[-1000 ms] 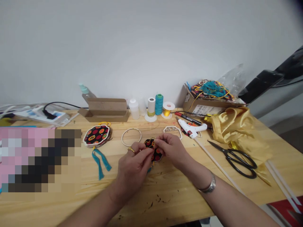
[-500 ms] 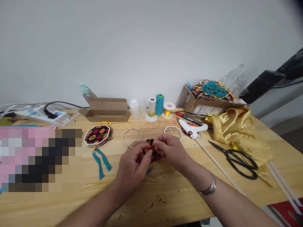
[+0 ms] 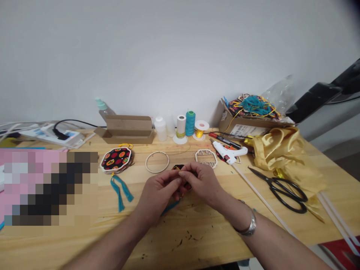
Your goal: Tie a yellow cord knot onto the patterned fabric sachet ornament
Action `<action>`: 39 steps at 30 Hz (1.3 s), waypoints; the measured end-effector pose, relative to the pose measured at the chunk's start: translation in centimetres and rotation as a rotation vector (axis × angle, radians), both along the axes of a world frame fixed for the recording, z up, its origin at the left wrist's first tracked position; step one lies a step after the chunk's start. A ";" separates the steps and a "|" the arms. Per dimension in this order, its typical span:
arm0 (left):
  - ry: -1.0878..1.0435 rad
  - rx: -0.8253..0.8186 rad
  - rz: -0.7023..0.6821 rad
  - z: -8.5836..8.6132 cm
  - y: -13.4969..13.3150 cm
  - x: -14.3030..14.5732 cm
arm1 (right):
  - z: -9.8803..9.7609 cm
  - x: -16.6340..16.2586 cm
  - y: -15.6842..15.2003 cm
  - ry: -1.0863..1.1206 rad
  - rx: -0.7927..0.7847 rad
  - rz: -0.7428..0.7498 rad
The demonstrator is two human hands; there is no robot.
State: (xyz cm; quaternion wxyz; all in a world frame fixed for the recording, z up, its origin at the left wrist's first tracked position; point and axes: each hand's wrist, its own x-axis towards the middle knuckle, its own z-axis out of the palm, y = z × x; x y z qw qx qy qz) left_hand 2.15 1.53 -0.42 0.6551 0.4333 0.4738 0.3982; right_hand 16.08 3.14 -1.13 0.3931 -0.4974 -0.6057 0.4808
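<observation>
My left hand (image 3: 158, 191) and my right hand (image 3: 204, 184) meet at the fingertips, both closed in a pinch. Whatever lies between the tips is too small to make out. Just under the fingers is a patterned fabric ornament (image 3: 177, 167), black with red and orange, mostly hidden by them. Its teal tassel (image 3: 170, 207) shows below my left hand. Behind my left hand lies a thin wooden ring (image 3: 146, 164). A pale lattice frame (image 3: 198, 154) rests behind my right hand. Further left, a stack of similar ornaments (image 3: 116, 159) has a teal tassel hanging forward.
Along the wall stand an open cardboard box (image 3: 129, 135), a white bottle (image 3: 160, 129), a teal thread cone (image 3: 190, 123) and a yellow spool (image 3: 200, 133). On the right are a glue gun (image 3: 229, 152), black scissors (image 3: 289, 191), gold cloth (image 3: 277, 146) and a filled carton (image 3: 247, 129).
My fingertips have come together over the ornament, covering more of it. More of the teal tassel shows below my left hand. The other things have stayed put.
</observation>
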 end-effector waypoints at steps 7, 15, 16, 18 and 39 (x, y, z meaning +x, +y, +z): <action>0.057 0.011 0.072 -0.3 0.0 -0.1 | -0.1 0.0 0.1 -0.019 0.020 -0.013; 0.032 -0.010 0.083 -0.4 0.3 -0.4 | 0.1 0.0 0.2 0.038 -0.016 -0.037; 0.012 -0.017 0.077 -0.5 0.3 -0.5 | 0.2 0.0 0.3 0.057 -0.035 -0.033; -0.038 -0.034 0.063 -0.6 0.4 -0.5 | 0.3 0.0 0.5 0.114 -0.091 -0.016; -0.133 -0.092 0.055 -0.6 0.4 -0.7 | 1.2 -0.4 0.3 0.364 -0.356 0.026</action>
